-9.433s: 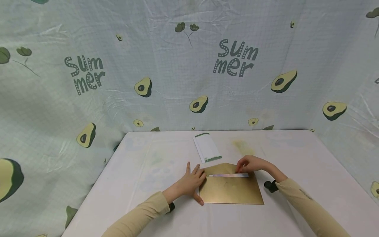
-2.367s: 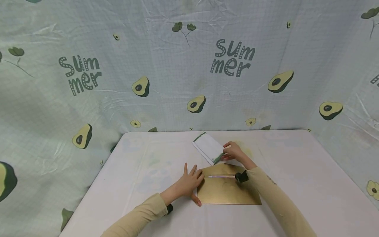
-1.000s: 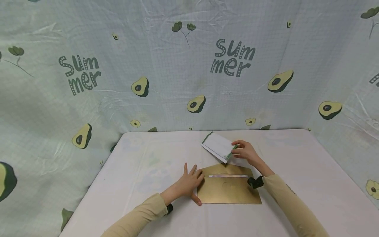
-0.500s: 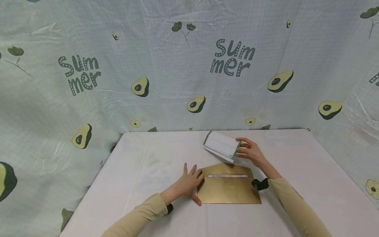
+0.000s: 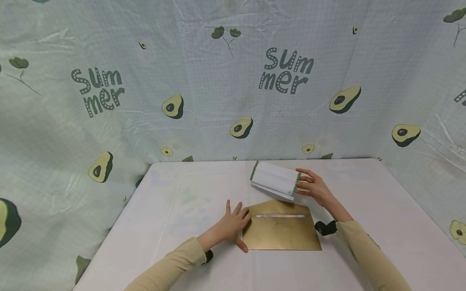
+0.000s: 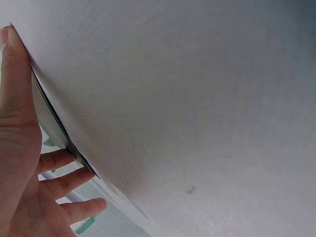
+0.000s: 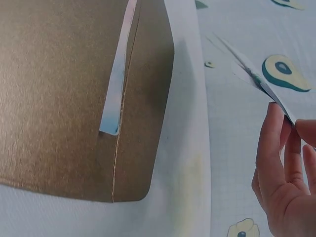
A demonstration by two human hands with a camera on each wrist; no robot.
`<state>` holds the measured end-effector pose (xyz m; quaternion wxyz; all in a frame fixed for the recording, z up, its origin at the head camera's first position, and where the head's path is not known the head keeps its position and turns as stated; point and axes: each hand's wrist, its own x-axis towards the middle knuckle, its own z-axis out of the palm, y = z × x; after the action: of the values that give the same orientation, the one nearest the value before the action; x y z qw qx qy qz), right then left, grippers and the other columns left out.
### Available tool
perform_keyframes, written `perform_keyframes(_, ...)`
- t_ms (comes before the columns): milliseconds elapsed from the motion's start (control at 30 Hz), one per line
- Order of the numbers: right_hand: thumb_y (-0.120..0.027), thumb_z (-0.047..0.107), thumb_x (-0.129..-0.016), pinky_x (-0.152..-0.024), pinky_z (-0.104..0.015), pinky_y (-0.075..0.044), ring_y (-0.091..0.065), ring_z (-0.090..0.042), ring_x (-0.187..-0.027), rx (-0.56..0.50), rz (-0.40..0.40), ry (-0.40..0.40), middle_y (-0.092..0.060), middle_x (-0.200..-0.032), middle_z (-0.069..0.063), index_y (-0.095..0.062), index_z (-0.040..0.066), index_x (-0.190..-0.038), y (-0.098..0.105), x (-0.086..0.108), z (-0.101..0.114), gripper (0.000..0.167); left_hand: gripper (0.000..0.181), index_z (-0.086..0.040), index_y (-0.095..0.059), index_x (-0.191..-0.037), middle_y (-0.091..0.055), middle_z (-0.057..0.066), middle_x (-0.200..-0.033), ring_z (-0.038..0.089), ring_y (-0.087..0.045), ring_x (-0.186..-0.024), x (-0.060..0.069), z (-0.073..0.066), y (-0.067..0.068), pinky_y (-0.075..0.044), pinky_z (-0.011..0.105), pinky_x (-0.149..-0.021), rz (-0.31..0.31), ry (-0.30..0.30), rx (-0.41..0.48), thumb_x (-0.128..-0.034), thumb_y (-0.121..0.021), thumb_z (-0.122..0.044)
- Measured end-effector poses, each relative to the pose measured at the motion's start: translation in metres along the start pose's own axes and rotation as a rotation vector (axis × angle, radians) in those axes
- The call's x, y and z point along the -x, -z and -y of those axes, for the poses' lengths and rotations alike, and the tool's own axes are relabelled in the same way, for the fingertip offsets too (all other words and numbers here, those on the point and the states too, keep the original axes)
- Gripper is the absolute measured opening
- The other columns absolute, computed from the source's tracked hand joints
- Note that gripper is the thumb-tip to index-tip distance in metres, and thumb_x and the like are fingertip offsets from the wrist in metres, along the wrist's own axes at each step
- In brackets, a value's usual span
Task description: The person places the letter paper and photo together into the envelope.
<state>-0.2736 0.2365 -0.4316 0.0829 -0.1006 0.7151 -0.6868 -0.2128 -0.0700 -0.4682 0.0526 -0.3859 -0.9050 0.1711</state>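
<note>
Pinching the folded white paper [image 5: 274,179] between thumb and fingertips, the right hand [image 5: 315,189] holds it at twelve o'clock of the gold envelope [image 5: 282,237]. The paper looks light, pliable and easily creased (a gentle edge grip should suffice). It extends toward nine o'clock from those fingertips. The left hand [image 5: 231,224], fingers spread, grips nothing and rests on the envelope's nine o'clock edge.

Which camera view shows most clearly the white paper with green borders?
The head view. There the white paper, pinched by the right hand, shows its broad face and green-bordered ends. The right wrist view shows it nearly edge-on. In the left wrist view, I cannot make it out.
</note>
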Motion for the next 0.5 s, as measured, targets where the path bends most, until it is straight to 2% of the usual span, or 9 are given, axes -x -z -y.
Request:
perform_keyframes(267,-0.056,0.007,-0.086,-0.073,-0.026,-0.052,-0.060,-0.002,-0.083,-0.015,-0.029,-0.001,-0.053,-0.101,0.007,-0.025,0.005,-0.138,0.013,-0.001,-0.006,0.060,0.103,-0.013,-0.039,-0.123,-0.039,0.007,-0.132,0.034,-0.035,-0.127,0.001,0.000,0.003,-0.029,0.064,-0.092,0.006,0.003,0.000,-0.0477,-0.053,-0.082)
perform_keyframes(400,-0.055,0.006,-0.087,-0.072,-0.025,-0.052,-0.059,0.000,-0.082,-0.045,-0.057,-0.023,-0.053,-0.097,0.011,-0.026,0.000,-0.134,0.016,-0.001,-0.006,0.056,0.102,-0.014,-0.040,-0.121,-0.040,0.006,-0.131,0.034,-0.036,-0.127,0.001,0.000,0.005,-0.030,0.064,-0.092,-0.004,-0.001,-0.015,-0.0476,-0.053,-0.083)
perform_keyframes(500,-0.054,0.009,-0.088,-0.073,-0.025,-0.052,-0.058,0.001,-0.082,-0.017,-0.074,-0.034,-0.051,-0.099,0.009,-0.024,-0.005,-0.133,0.017,0.000,-0.005,0.056,0.102,-0.014,-0.040,-0.121,-0.040,0.006,-0.130,0.034,-0.037,-0.126,0.002,-0.001,0.005,-0.031,0.064,-0.091,-0.010,-0.005,-0.020,-0.0477,-0.052,-0.083)
